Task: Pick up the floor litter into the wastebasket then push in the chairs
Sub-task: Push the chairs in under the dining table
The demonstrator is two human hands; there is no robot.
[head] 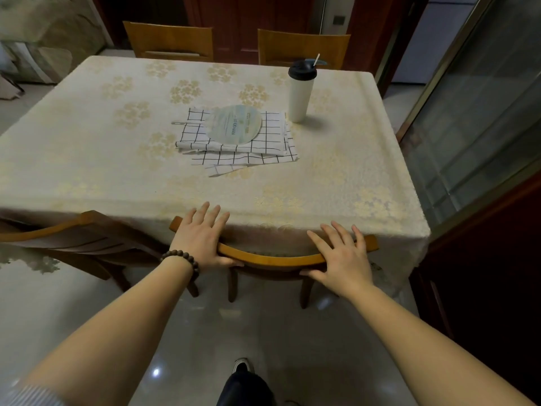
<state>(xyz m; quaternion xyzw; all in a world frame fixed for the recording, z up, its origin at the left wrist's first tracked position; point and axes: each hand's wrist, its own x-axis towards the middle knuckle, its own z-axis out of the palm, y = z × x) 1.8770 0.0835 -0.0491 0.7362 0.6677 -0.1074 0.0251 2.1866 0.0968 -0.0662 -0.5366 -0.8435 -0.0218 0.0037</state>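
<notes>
Both flat hands [202, 238] press chair [272, 260]

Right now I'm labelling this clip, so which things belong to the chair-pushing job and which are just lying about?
Part of the job:
- left hand and right hand, fingers straight, on the near chair's top rail
- second chair at the left
- two far chairs

Just lying about:
- white tumbler
- checked cloth
- round fan

Clothed table [87, 159]: checked cloths [234, 145], white bottle [301, 92].
</notes>
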